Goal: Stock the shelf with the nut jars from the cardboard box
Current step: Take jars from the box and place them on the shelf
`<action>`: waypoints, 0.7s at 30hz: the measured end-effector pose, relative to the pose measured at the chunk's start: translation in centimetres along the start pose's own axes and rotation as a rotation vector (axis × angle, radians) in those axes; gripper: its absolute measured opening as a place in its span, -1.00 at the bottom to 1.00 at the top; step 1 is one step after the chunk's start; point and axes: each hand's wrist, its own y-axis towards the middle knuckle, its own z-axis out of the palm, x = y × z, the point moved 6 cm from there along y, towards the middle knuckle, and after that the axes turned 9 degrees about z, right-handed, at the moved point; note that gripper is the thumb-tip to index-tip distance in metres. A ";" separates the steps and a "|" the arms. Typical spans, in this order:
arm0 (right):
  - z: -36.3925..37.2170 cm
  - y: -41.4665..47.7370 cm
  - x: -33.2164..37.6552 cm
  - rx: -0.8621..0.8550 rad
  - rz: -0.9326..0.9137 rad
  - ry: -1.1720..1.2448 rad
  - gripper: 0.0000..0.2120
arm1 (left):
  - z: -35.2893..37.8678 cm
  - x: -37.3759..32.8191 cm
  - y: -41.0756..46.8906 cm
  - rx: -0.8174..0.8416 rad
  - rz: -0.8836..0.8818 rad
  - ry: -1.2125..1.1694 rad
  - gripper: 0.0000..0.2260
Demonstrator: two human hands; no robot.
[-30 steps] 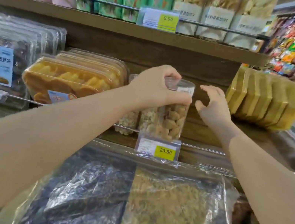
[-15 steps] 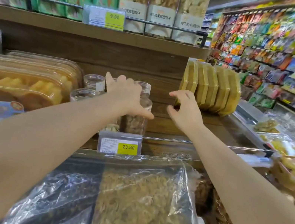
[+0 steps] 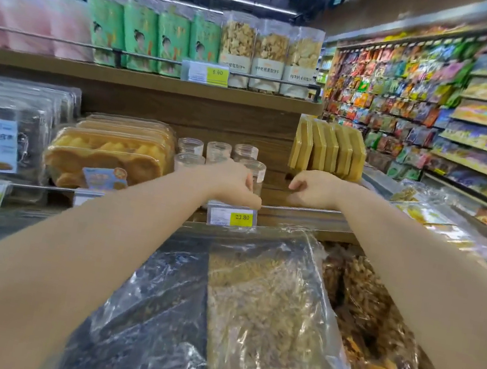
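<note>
Left hand [image 3: 234, 183] grip: fingers curled low in front of the front-right jar [image 3: 256, 172]. It hides the jar's body, so cannot tell if it grips or is clear of it. Right hand [image 3: 312, 189] is loosely curled, empty, near the jar, likely ready to steady or square the row. Jars [image 3: 219, 149] stand upright in two tight rows on the shelf [image 3: 276, 194] behind the rail, above the price tag [image 3: 232, 216]. They sit against the trays [image 3: 108, 155], probably to leave room toward the yellow packs [image 3: 329, 147]. Box not in view.
</note>
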 end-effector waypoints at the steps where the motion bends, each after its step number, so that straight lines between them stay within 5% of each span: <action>1: -0.3 -1.7 0.3 0.002 0.014 -0.015 -0.64 | 0.3 -0.4 -1.3 0.011 0.026 -0.006 -0.66; 8: 0.4 -14.3 1.9 -0.127 0.150 0.081 -0.75 | 4.4 -3.2 -10.0 0.115 0.214 -0.061 -0.66; 21: 14.8 -46.7 -2.1 -0.529 0.604 0.582 -0.88 | 22.1 -14.5 -25.2 0.398 0.598 -0.501 -0.91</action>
